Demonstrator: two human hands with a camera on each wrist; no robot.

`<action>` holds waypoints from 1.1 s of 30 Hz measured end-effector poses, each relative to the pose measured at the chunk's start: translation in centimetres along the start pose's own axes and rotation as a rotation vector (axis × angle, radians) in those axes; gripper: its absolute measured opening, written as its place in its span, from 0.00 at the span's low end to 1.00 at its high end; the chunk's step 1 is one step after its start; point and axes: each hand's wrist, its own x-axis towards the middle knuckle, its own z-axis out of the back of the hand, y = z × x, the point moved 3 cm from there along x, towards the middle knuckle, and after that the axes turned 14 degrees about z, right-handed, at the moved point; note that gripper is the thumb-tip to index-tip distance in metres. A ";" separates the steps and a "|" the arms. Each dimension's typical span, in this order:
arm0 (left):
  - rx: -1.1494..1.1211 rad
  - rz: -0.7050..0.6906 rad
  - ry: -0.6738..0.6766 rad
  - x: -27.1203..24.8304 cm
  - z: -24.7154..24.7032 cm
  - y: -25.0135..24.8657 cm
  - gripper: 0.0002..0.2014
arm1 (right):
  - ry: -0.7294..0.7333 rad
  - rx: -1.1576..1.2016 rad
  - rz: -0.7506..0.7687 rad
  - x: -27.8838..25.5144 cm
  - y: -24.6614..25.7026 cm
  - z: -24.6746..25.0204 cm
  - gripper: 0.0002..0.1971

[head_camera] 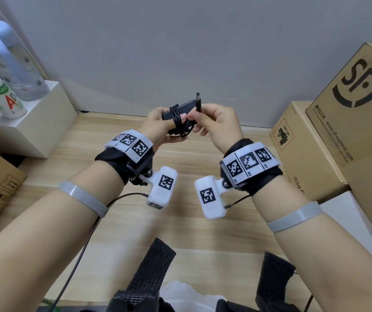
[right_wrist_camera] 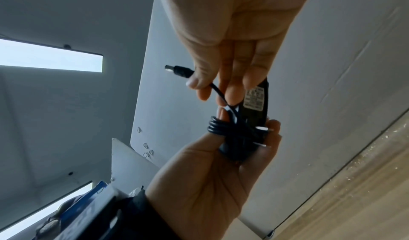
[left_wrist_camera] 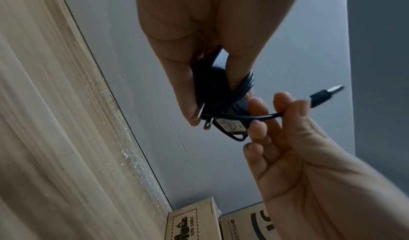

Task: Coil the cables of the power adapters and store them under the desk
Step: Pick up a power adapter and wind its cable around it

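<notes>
Item, nearest us: our left hand (head_camera: 158,122) and right hand (head_camera: 214,122), raised together above the middle of the wooden floor (head_camera: 191,233), well clear of it.

Item: black power adapter (head_camera: 180,110), gripped in our left hand, fingers curled round its body; its plug prongs (left_wrist_camera: 204,117) lie by the left fingertips. The cable (head_camera: 177,119) sits wound in several turns across the adapter's middle, over our left thumb.

Item: barrel plug (head_camera: 198,101), pointing up, on the cable's free end, which our right thumb and forefinger pinch just below it; the other right fingers hang loosely curled.

Item, left edge of floor: white box (head_camera: 36,122) carrying bottles (head_camera: 11,64).

Item, right edge: stacked cardboard boxes (head_camera: 349,122) against the grey wall (head_camera: 180,41).
</notes>
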 end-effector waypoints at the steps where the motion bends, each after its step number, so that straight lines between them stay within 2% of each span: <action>1: 0.003 0.002 0.012 0.0 -0.2 0.1 0.09 | -0.018 0.013 0.000 0.1 0.0 0.0 0.11; 9: 0.039 0.034 0.137 0.2 -0.7 0.4 0.19 | -0.081 0.048 -0.034 0.2 0.1 0.7 0.09; 13: 0.042 0.033 0.155 0.1 -0.6 0.4 0.18 | -0.084 0.041 -0.057 -0.1 0.3 1.1 0.09; 20: 0.066 0.040 0.235 -0.2 -0.8 0.1 0.11 | -0.073 -0.211 -0.146 -0.1 0.3 1.2 0.04; 27: 0.116 0.021 0.219 -0.4 -1.0 0.2 0.10 | 0.038 -0.336 -0.117 0.2 0.6 1.1 0.03; 31: 0.145 0.024 0.170 -0.2 -1.2 0.7 0.17 | 0.057 -0.387 -0.077 0.3 0.4 0.6 0.04; 33: 0.155 0.014 0.185 -0.2 -1.4 0.8 0.12 | 0.052 -0.381 -0.042 0.3 0.3 0.1 0.06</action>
